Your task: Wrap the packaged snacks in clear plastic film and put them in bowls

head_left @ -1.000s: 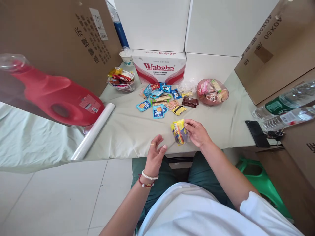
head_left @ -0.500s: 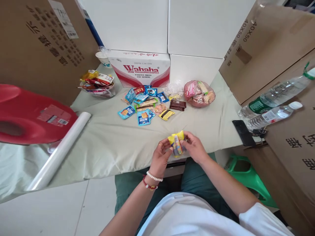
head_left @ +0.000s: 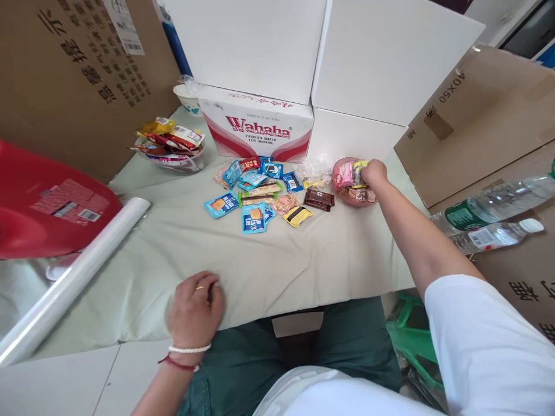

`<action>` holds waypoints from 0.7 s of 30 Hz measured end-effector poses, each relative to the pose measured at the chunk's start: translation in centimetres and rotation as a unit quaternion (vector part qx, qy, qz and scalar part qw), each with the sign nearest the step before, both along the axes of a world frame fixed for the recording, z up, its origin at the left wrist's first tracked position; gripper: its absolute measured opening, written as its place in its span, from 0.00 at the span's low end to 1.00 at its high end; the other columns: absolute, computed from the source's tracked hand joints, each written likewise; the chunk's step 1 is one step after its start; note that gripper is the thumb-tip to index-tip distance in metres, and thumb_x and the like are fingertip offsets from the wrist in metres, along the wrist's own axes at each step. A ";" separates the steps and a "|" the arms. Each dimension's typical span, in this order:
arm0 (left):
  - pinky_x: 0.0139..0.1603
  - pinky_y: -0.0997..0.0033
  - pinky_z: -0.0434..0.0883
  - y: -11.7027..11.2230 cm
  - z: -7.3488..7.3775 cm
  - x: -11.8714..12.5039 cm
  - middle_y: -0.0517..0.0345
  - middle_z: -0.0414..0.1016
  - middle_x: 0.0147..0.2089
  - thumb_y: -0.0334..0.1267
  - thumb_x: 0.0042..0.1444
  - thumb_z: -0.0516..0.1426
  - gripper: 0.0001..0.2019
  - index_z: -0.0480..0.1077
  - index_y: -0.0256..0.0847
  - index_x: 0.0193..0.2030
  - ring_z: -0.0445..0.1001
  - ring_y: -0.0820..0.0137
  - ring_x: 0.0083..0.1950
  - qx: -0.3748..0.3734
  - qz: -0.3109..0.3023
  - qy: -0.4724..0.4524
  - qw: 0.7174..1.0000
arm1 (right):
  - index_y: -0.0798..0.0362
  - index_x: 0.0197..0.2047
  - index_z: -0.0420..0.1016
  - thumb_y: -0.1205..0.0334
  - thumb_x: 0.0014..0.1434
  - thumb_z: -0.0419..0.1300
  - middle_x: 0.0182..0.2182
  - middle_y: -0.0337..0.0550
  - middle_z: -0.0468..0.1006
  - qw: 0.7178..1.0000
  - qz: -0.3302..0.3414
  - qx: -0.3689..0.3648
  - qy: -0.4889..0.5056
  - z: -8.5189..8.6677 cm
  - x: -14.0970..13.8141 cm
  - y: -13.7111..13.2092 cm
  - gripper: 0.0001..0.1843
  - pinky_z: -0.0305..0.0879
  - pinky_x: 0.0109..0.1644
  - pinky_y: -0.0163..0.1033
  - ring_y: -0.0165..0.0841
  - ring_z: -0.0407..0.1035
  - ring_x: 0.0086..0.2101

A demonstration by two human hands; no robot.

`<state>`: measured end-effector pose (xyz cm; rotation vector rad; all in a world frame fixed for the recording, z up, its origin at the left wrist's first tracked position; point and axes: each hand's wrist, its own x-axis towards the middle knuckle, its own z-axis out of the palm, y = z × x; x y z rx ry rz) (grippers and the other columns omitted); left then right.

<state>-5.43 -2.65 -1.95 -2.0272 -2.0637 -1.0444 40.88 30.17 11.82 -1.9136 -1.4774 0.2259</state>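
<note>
My right hand (head_left: 373,172) reaches out over the pink bowl (head_left: 342,193) of snacks at the back right, fingers closed on a yellow snack packet (head_left: 359,172) held above the bowl's contents. My left hand (head_left: 196,305) rests on the pale green cloth (head_left: 269,266) at the table's near edge, fingers curled under, with nothing visible in them. Several loose snack packets (head_left: 260,193) lie spread in the middle of the cloth, left of the bowl.
A clear bowl of wrappers (head_left: 169,150) stands back left. A red-and-white Wahaha box (head_left: 255,130) and white boxes line the back. A film roll (head_left: 73,277) and red jug (head_left: 39,202) lie left. Water bottles (head_left: 489,222) lie right; cardboard boxes flank both sides.
Both hands held the yellow packet in front of me. The right hand has carried it away to the pink bowl, and the left hand has dropped onto the cloth's near edge.
</note>
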 end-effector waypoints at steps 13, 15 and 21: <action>0.52 0.57 0.73 -1.0 0.6 1.5 0.49 0.81 0.42 0.33 0.63 0.57 0.06 0.76 0.43 0.40 0.76 0.58 0.46 0.043 -0.011 -0.028 0.999 | 0.58 0.46 0.80 0.67 0.66 0.58 0.44 0.61 0.81 0.962 0.191 -0.085 -0.173 -4.0 -12.8 -5.0 0.10 0.64 0.57 0.52 0.49 0.69 0.52; 0.52 0.57 0.73 -2.0 1.1 2.4 0.50 0.81 0.42 0.37 0.65 0.57 0.06 0.76 0.43 0.41 0.77 0.59 0.47 0.029 0.001 -0.123 0.992 | 0.55 0.40 0.79 0.62 0.66 0.58 0.39 0.53 0.81 0.983 0.181 -0.043 0.005 -3.7 -12.6 -6.8 0.08 0.66 0.55 0.48 0.44 0.72 0.47; 0.35 0.63 0.76 -2.5 5.1 9.3 0.49 0.80 0.45 0.67 0.60 0.58 0.27 0.73 0.44 0.47 0.80 0.61 0.41 -0.207 -0.024 -0.602 0.770 | 0.46 0.42 0.76 0.50 0.50 0.72 0.44 0.42 0.82 0.772 0.224 -0.095 0.587 -2.4 -11.5 -18.6 0.18 0.74 0.44 0.45 0.39 0.75 0.42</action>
